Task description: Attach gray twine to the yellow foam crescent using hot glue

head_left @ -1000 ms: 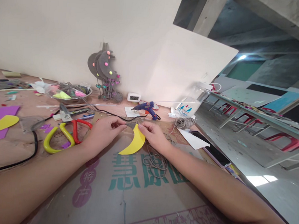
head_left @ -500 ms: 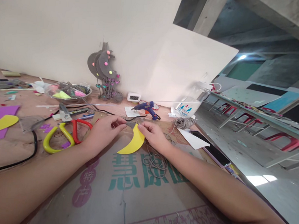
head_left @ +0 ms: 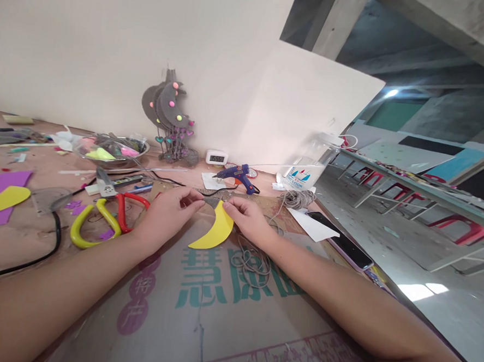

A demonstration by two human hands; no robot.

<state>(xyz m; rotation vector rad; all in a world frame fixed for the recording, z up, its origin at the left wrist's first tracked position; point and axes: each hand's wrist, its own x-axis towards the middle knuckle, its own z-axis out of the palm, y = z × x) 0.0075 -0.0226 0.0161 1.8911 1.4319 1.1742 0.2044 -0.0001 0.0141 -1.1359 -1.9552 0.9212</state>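
A yellow crescent piece (head_left: 216,229) hangs over the printed cardboard (head_left: 167,329), its upper end pinched between the thumb and fingers of my right hand (head_left: 246,217). My left hand (head_left: 178,210) is closed at the fingertips on a small grey piece (head_left: 212,201), which reaches toward the top of the crescent. Whether the grey piece and the crescent are joined cannot be made out. Loops of grey cord (head_left: 253,263) lie beneath and beside my right wrist. Just beyond my hands rests a blue glue gun (head_left: 238,174).
Scissors with yellow and red handles (head_left: 95,226) lie left of my left hand, near purple foam (head_left: 6,210) and a bowl of materials (head_left: 116,159). Grey moon ornaments (head_left: 166,108) hang at the wall. A phone (head_left: 344,244) and a plastic jug (head_left: 311,163) are on the right.
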